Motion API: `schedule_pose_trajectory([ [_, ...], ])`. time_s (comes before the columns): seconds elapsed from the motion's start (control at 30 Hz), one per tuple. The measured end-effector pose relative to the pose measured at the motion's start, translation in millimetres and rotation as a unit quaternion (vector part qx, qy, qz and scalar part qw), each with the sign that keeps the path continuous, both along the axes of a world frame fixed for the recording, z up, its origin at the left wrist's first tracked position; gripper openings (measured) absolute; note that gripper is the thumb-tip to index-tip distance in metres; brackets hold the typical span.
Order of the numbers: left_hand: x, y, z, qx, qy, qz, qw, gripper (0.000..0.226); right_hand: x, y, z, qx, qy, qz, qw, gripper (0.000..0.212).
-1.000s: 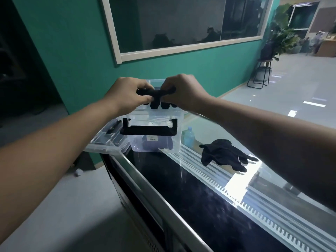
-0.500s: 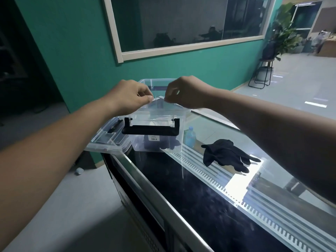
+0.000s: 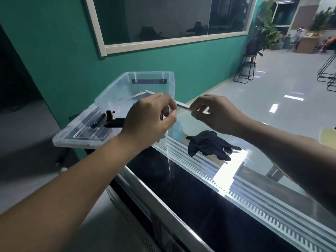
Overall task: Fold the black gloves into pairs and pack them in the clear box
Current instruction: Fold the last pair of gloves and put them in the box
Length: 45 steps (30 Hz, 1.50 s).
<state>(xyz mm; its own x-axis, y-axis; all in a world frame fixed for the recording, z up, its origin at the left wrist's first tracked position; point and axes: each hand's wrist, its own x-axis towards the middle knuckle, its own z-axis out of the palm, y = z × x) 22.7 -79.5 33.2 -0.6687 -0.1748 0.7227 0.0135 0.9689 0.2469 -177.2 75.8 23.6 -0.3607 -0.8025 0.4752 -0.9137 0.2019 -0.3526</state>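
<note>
The clear box [image 3: 112,91] stands at the far left end of the glass counter [image 3: 263,188], with black handles on its near and far sides. Its clear lid [image 3: 81,130] lies beside it on the left. My left hand [image 3: 149,117] hovers in front of the box with loosely curled fingers and holds nothing. My right hand [image 3: 216,111] is just right of the box, fingers apart and empty. A loose heap of black gloves [image 3: 209,144] lies on the glass below my right hand. The box's bottom is hidden behind my left hand.
A small blue bottle [image 3: 177,130] shows under the glass near the box. The counter's metal front edge [image 3: 163,211] runs diagonally towards me. Green wall with a window behind; a plant stand [image 3: 248,68] and stools on the shiny floor at the right.
One second ago both hands held a folded black glove pair over the box. They let it go into the box and have since drawn back towards me, empty.
</note>
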Motion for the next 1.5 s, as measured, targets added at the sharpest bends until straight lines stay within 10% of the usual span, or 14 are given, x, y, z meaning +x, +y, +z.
schedule_pose_trajectory([
  [0.3,-22.0,37.9,-102.0,0.115,-0.091,0.006,0.989,0.001,-1.0,39.0,-91.3,0.034,-0.101,-0.117,0.987,0.008],
  [0.5,-32.6,41.8,-139.6,0.196,-0.148,0.041,0.968,0.007,-0.9,21.1,-120.1,0.012,-0.011,-0.127,0.992,0.033],
  [1.5,-29.0,44.4,-142.9,0.157,-0.162,0.059,0.972,0.018,2.0,44.4,-71.0,-0.15,-0.197,-0.137,0.959,0.011],
])
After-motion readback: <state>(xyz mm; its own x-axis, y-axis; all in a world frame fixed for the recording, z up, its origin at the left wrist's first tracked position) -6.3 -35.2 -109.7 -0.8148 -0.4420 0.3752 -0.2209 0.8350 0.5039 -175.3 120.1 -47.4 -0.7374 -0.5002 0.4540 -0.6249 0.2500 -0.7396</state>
